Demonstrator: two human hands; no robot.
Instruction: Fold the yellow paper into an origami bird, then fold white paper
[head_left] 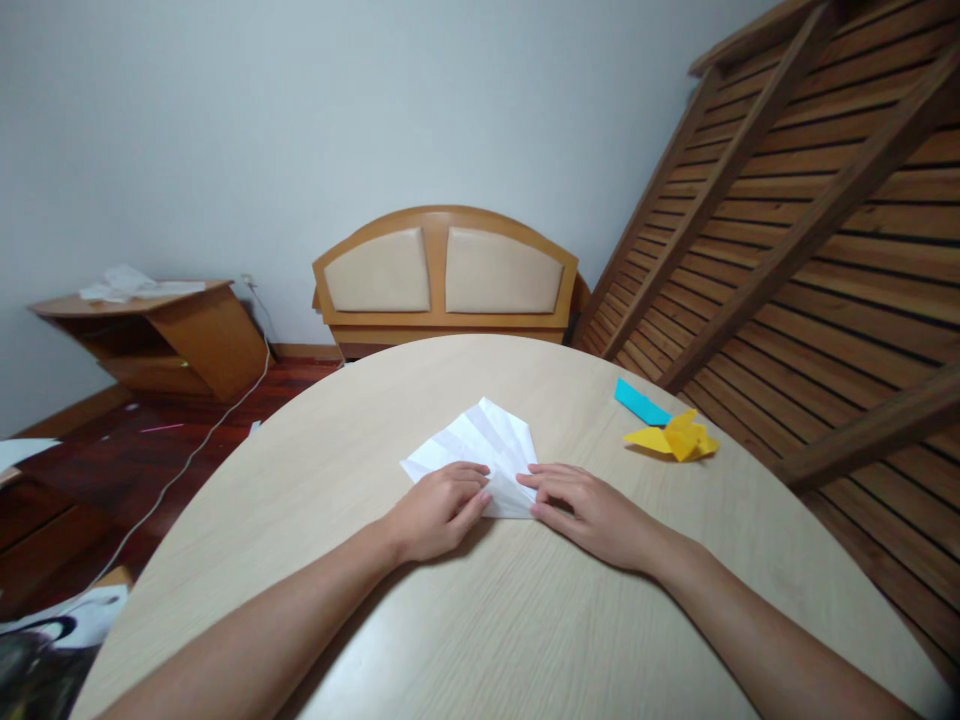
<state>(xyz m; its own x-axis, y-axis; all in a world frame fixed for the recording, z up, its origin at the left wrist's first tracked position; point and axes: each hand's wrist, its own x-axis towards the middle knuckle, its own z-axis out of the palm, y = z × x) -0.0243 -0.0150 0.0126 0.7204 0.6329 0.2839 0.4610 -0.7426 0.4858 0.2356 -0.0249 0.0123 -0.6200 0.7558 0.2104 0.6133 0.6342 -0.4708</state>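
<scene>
Person seated at a round pale wood-grain table (525, 620), both bare forearms resting on the top.

White sheet of paper, creased into fan-like pleats (484, 445), lies flat at mid-table, directly in front of the person. Pleats spread wide at the far side and converge toward the near edge, where the hands are.

Left hand (439, 510): palm down, fingers curled together, fingertips pressing the near-left corner of the paper onto the table. Not pinching, nothing lifted.

Right hand (589, 510): palm down, fingers held together and extended leftward, tips pressing the near-right edge of the paper. Also flat pressure, no grip around anything.

Fingertips of the two hands nearly meet over the paper's near edge, with a small gap between them.

Right of the paper, well apart from it: a crumpled yellow folded paper piece (675, 438), and just behind it a flat blue paper strip (640, 401). The two look like they are touching or nearly so; can't tell which.

Beyond the table: a tan wooden headboard with two beige padded panels (446, 275) against the white wall. Slatted wooden bed frame (825, 230) leaning at the right. Low wooden shelf unit (161, 335) at the left with white papers on top. White cable (195, 450) across the dark red floor.
</scene>
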